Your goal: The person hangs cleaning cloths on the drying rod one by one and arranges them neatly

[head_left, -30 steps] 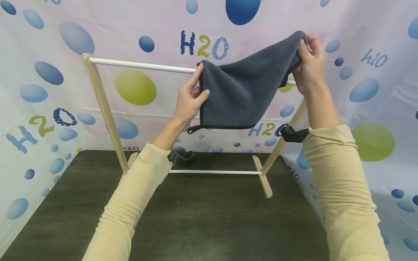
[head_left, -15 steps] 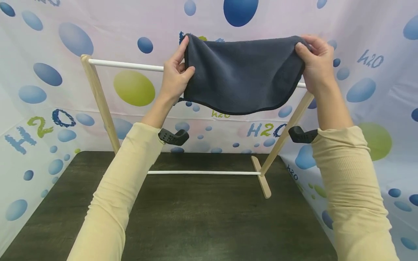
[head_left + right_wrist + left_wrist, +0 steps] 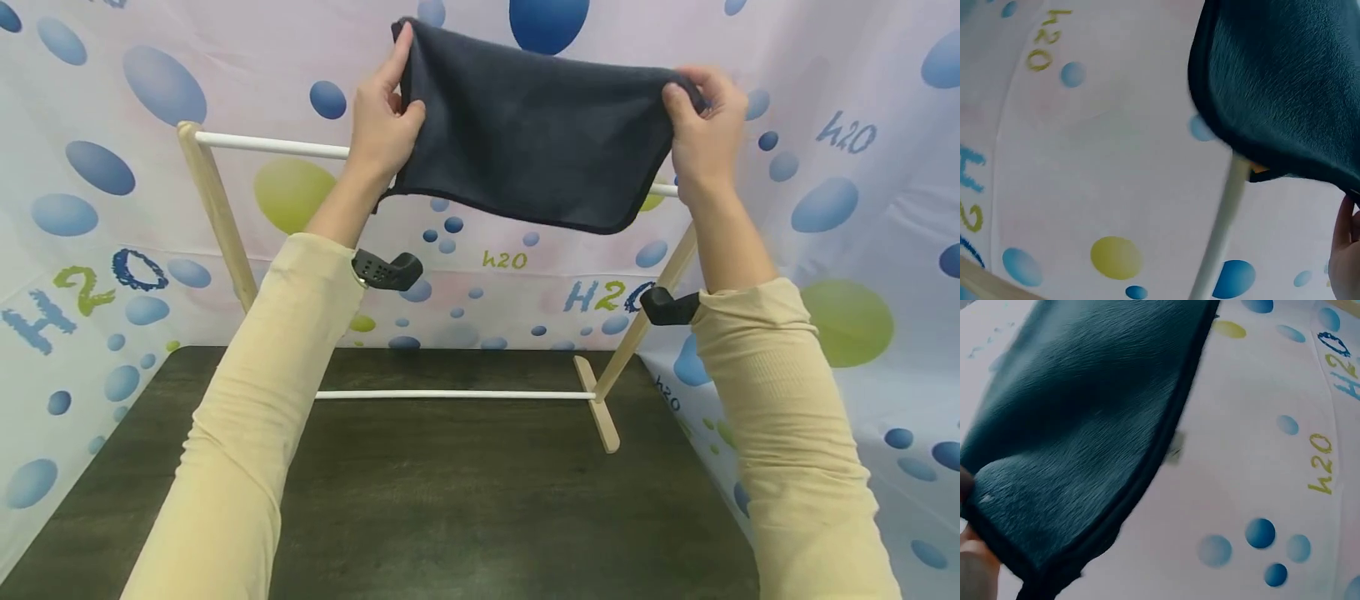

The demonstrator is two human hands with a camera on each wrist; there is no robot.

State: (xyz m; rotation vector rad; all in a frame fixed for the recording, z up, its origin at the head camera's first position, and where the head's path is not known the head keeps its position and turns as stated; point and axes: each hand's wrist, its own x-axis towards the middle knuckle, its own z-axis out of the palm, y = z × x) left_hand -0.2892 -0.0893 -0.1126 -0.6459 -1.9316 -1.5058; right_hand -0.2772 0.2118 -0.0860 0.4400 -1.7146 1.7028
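A dark grey towel with black edging is stretched between both hands, in front of and above the rack's white top rod. My left hand holds its left edge, the index finger near the top corner and the thumb lower on the front. My right hand pinches the upper right corner. A small black loop hangs at the towel's lower left corner. In the left wrist view the towel fills the upper left. In the right wrist view the rod runs up behind the towel.
The rack has wooden side posts, a white lower rod and a wooden foot on a dark table. A curtain printed with bubbles and "H2O" surrounds the table.
My left hand has moved up and left, raising the towel's left side. The towel has gone from hanging slanted to spread wide, higher over the rod. The right hand has shifted only slightly.
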